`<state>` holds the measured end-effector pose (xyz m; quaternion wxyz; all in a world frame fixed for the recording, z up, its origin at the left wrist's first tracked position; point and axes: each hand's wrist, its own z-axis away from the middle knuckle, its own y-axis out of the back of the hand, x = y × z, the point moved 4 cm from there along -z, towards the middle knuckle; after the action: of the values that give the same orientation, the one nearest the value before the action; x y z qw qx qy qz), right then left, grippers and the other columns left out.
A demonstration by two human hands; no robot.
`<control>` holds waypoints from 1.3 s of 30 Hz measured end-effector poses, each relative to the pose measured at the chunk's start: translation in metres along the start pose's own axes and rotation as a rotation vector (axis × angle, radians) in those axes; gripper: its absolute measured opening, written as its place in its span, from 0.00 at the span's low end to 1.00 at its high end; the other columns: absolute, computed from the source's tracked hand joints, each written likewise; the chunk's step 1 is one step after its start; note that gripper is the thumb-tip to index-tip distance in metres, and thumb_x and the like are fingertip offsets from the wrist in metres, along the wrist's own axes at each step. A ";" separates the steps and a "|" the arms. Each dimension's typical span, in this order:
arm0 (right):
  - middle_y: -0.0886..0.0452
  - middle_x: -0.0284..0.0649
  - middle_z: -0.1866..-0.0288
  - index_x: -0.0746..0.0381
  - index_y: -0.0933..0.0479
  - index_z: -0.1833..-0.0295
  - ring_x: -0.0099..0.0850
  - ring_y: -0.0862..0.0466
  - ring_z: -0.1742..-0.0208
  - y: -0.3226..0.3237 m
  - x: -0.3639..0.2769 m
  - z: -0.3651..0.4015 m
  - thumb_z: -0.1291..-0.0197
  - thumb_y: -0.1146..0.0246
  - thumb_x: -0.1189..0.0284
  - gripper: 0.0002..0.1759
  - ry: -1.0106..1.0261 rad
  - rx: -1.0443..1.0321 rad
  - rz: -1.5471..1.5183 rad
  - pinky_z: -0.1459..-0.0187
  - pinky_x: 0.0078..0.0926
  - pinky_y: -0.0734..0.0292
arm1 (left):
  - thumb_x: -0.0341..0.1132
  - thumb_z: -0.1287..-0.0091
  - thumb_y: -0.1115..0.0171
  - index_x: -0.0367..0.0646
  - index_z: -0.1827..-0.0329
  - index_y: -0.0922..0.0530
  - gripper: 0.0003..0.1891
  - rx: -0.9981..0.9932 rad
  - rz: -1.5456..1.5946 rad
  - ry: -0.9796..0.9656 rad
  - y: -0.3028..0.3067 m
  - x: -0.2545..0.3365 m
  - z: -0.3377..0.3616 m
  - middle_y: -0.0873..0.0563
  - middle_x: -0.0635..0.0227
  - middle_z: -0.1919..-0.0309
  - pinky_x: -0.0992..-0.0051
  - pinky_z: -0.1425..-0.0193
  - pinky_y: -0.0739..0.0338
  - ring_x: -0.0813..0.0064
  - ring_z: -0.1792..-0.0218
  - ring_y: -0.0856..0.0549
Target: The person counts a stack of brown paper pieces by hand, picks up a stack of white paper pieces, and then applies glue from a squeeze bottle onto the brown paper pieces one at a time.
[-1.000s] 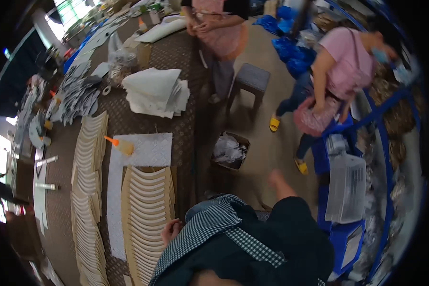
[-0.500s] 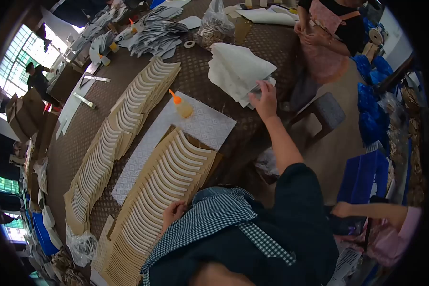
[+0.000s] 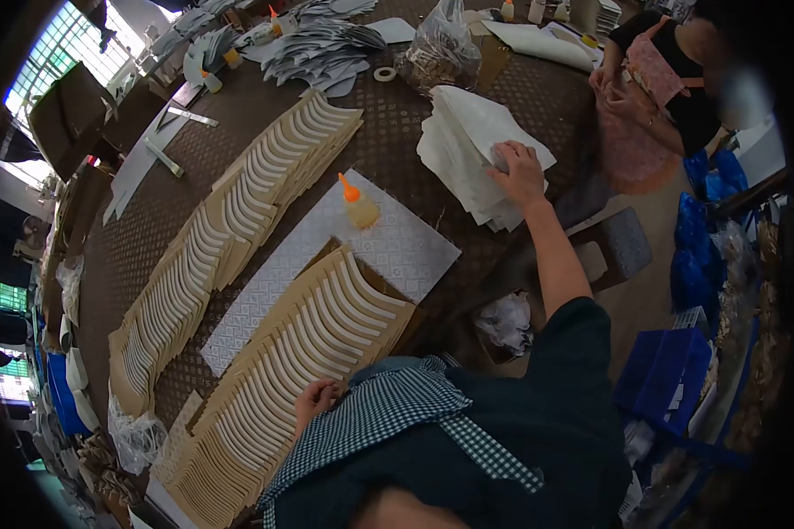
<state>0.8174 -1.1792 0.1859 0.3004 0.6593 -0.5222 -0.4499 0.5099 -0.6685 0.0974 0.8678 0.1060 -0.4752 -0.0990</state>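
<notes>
My right hand reaches out over a stack of white sheets on the far right of the table. Its fingers are curled round a small greyish lump, resting on the top sheet. Close to my body, my left hand has curled fingers beside a fanned row of tan pieces with white curved edges; whether it holds anything is hidden. An orange-tipped glue bottle stands on a pale patterned sheet beyond that row.
A second fanned row of tan pieces runs along the left. Grey cut pieces, a tape roll and a filled plastic bag lie at the back. A co-worker is at the far right, near a stool.
My right hand has moved from the near edge of the white sheets to the top of the stack. My left hand stays by the tan row. A pink-sleeved arm at lower right has left view.
</notes>
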 end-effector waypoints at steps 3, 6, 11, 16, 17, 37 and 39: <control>0.24 0.35 0.42 0.55 0.21 0.43 0.40 0.27 0.42 -0.006 -0.005 -0.014 0.49 0.27 0.62 0.27 0.041 -0.013 -0.002 0.38 0.39 0.29 | 0.29 0.25 0.47 0.36 0.47 0.20 0.10 -0.022 -0.041 -0.014 -0.001 0.002 -0.008 0.13 0.62 0.58 0.75 0.52 0.18 0.75 0.58 0.14; 0.23 0.35 0.42 0.55 0.20 0.43 0.40 0.27 0.42 -0.009 -0.006 -0.025 0.45 0.29 0.62 0.23 0.067 -0.002 -0.018 0.39 0.38 0.28 | 0.29 0.25 0.47 0.36 0.48 0.20 0.10 -0.005 0.010 0.030 -0.001 0.001 -0.009 0.13 0.63 0.58 0.75 0.52 0.18 0.75 0.58 0.14; 0.20 0.34 0.46 0.54 0.18 0.45 0.39 0.25 0.46 -0.019 -0.003 -0.038 0.38 0.34 0.64 0.16 0.180 0.057 -0.068 0.43 0.36 0.26 | 0.29 0.26 0.46 0.37 0.47 0.20 0.10 0.019 0.016 0.060 0.002 0.000 -0.009 0.13 0.63 0.58 0.75 0.52 0.18 0.75 0.58 0.15; 0.19 0.33 0.47 0.52 0.18 0.45 0.38 0.24 0.47 -0.026 -0.005 -0.043 0.39 0.34 0.65 0.16 0.236 0.124 -0.005 0.44 0.36 0.25 | 0.28 0.26 0.46 0.37 0.48 0.20 0.10 0.026 -0.013 0.011 0.002 -0.002 -0.011 0.13 0.63 0.59 0.75 0.53 0.18 0.75 0.58 0.14; 0.20 0.33 0.47 0.52 0.18 0.45 0.39 0.24 0.46 -0.027 -0.005 -0.041 0.39 0.34 0.65 0.16 0.251 0.105 -0.005 0.44 0.37 0.26 | 0.28 0.26 0.46 0.37 0.48 0.20 0.10 0.033 0.000 0.002 0.003 -0.002 -0.011 0.13 0.62 0.59 0.75 0.53 0.18 0.75 0.58 0.14; 0.24 0.43 0.49 0.57 0.30 0.40 0.41 0.21 0.47 -0.023 -0.030 -0.027 0.50 0.27 0.68 0.31 0.084 -0.220 0.569 0.53 0.35 0.17 | 0.28 0.26 0.46 0.36 0.48 0.20 0.10 0.023 0.030 -0.011 0.002 -0.009 -0.017 0.12 0.64 0.60 0.76 0.53 0.18 0.77 0.59 0.14; 0.23 0.44 0.50 0.57 0.30 0.40 0.41 0.20 0.48 -0.028 -0.030 -0.020 0.48 0.28 0.71 0.30 0.118 -0.076 0.555 0.55 0.34 0.16 | 0.28 0.26 0.46 0.36 0.47 0.20 0.10 0.030 0.042 -0.016 0.002 -0.005 -0.014 0.12 0.64 0.60 0.76 0.53 0.18 0.76 0.59 0.14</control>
<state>0.8452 -1.1439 0.1787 0.4661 0.5046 -0.6471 -0.3307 0.5193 -0.6636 0.0871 0.8643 0.1082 -0.4855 -0.0745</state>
